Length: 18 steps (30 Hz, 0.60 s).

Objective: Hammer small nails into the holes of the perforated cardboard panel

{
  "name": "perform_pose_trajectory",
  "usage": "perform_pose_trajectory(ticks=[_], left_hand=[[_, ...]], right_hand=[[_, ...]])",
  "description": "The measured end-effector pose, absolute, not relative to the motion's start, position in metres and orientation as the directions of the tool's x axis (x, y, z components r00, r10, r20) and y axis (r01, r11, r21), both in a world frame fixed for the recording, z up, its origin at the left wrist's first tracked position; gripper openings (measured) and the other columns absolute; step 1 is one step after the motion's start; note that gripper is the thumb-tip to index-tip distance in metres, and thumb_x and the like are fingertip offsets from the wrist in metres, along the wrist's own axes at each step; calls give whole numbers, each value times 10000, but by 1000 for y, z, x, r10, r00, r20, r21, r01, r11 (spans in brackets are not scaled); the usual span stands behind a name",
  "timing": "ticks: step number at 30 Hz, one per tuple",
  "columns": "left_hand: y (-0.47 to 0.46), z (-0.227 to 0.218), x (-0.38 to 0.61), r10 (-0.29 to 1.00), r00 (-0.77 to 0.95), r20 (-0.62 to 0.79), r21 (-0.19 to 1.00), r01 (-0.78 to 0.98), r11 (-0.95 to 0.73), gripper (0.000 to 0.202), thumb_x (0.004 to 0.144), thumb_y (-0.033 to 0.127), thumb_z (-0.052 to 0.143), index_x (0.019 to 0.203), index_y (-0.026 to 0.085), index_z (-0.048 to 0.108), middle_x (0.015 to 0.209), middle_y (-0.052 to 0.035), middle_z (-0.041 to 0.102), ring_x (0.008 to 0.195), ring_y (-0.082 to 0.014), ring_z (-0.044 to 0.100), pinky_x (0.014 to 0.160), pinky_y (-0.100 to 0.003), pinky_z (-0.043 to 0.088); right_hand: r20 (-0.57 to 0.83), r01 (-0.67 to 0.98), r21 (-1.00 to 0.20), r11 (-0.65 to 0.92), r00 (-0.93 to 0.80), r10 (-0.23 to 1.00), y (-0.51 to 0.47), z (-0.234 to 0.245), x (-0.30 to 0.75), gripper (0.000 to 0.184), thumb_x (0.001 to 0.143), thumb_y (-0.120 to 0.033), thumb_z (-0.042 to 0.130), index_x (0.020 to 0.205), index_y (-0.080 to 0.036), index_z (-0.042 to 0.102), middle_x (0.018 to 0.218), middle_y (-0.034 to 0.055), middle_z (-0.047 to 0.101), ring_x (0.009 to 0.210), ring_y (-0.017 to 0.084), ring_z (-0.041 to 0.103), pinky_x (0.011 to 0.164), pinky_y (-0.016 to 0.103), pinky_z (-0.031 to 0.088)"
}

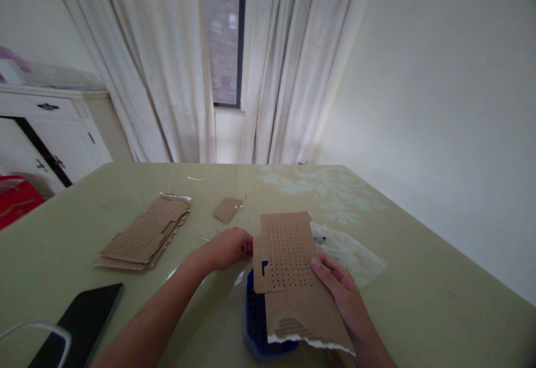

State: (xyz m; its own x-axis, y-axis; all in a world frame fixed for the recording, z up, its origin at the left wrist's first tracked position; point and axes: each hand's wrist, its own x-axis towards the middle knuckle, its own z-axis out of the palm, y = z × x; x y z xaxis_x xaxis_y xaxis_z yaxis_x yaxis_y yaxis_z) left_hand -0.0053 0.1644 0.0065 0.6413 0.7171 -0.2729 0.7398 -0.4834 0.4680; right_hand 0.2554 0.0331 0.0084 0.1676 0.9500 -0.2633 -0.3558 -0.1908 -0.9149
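Note:
My right hand (340,290) grips the right edge of a brown cardboard sheet (288,251) punched with rows of small holes, its thumb on top. The sheet's lower edge is torn and ragged. Beneath it, partly covered, is a blue container (253,323); a bit of blue shows through a notch in the sheet. My left hand (234,245) is by the sheet's upper left edge, with fingers curled. Whatever may be between those fingers is hidden.
To the left lies a stack of similar perforated cardboard sheets (146,231). A small cardboard piece (227,210) lies farther back. A clear plastic bag (355,253) is behind my right hand. A dark tablet-like device (84,318) and a white cable (50,328) are at front left.

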Motion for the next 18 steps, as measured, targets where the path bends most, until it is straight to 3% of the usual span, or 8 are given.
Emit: perform_pose_trajectory(ticks=[5,11,14,18], left_hand=[[164,11,-5,758,618,-209,429,755,-497,158,1033,315,726,1032,158,746,1107,-56,776,1071,-235,742,985,-471,606],[165,13,-13,751,630,-198,452,738,-501,139,1021,294,737,1001,157,743,1044,-38,775,1003,-216,743,951,-445,604],[166,26,-21,768,618,-169,464,737,-491,93,943,210,782,1021,170,751,1058,-43,783,1015,-228,737,930,-400,579],[139,70,-31,846,530,-55,441,773,-455,169,990,167,602,1037,203,760,1073,-78,792,1030,-276,724,895,-390,521]], right_hand=[[-276,-342,-915,-215,140,951,33,9,259,510,630,-580,1018,849,-195,764,731,67,813,639,290,779,584,349,598],[-253,-348,-917,-193,138,958,32,13,257,505,652,-585,1008,855,-194,760,775,80,825,713,312,802,626,364,622],[-263,-337,-920,-202,147,953,32,12,257,525,642,-600,1005,878,-193,770,773,82,826,705,315,802,629,372,629],[-278,-351,-915,-199,191,941,31,11,258,527,613,-589,1020,875,-195,788,767,76,831,632,284,779,591,343,613]])
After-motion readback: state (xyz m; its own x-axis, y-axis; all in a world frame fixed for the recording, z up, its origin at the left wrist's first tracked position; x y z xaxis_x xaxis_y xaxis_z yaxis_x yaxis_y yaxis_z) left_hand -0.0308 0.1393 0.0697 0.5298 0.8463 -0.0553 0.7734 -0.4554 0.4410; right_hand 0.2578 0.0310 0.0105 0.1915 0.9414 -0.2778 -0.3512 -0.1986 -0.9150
